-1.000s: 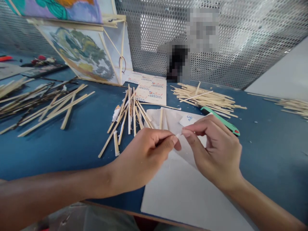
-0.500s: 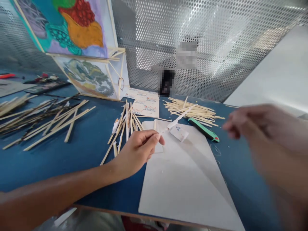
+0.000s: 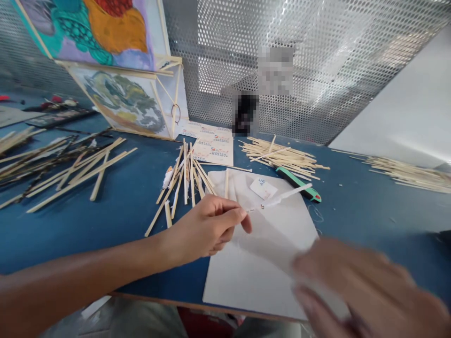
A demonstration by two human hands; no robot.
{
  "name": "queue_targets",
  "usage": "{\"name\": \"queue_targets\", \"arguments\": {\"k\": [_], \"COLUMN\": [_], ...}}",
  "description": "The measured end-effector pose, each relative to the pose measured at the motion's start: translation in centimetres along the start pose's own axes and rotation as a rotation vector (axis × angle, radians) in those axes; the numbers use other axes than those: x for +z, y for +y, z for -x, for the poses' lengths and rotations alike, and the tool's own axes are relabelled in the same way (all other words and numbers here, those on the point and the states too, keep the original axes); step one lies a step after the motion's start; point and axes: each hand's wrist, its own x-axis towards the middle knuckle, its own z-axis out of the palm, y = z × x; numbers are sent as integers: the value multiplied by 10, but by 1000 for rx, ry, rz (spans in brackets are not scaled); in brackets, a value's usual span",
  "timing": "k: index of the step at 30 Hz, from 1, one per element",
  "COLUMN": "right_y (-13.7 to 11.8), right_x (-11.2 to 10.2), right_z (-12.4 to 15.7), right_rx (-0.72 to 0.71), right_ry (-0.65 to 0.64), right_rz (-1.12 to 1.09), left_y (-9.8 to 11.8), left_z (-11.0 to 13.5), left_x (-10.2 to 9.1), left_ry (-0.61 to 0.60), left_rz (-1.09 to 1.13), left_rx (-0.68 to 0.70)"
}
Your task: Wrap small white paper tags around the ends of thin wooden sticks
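Note:
My left hand [image 3: 211, 227] is closed in a pinch on the near end of a thin white-wrapped stick [image 3: 282, 197], which points right over a white paper sheet [image 3: 257, 267]. My right hand [image 3: 366, 291] is a blur low at the right, over the sheet's near right corner; its fingers are smeared by motion. A small printed label [image 3: 263, 188] lies on the sheet beyond the stick. A green craft knife [image 3: 298, 184] rests just past the sheet's far right corner.
Loose bamboo sticks lie in heaps: centre [image 3: 185, 180], far left [image 3: 59, 164], back centre [image 3: 282, 155], far right [image 3: 405, 171]. Painted kites [image 3: 120, 94] lean at the back left against a perforated metal screen [image 3: 317, 61]. Printed sheets [image 3: 214, 143] lie behind.
My right hand let go of the stick's tip, swung out to the right, then dropped low toward the sheet's near corner. The left hand kept its pinch and the stick now points right.

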Motion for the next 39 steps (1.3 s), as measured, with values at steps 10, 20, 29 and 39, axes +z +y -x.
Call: {"name": "queue_targets", "arguments": {"k": [10,20,29,39], "right_y": [71,87,190,114], "right_x": [45,42,42,33], "right_z": [-31,-28,-19,-23], "right_rx": [-413,4,567,319], "right_ry": [-17,200,-103,276], "right_rz": [278,166,538,373], "left_y": [4,-7,0,5], "left_z": [-5,3,-8,-6], "left_x": [-6,3,-5,-10], "left_ry": [66,86,90,43], "left_rz": [-17,-269,227,504], "left_rx": [-94,52,87,0]}}
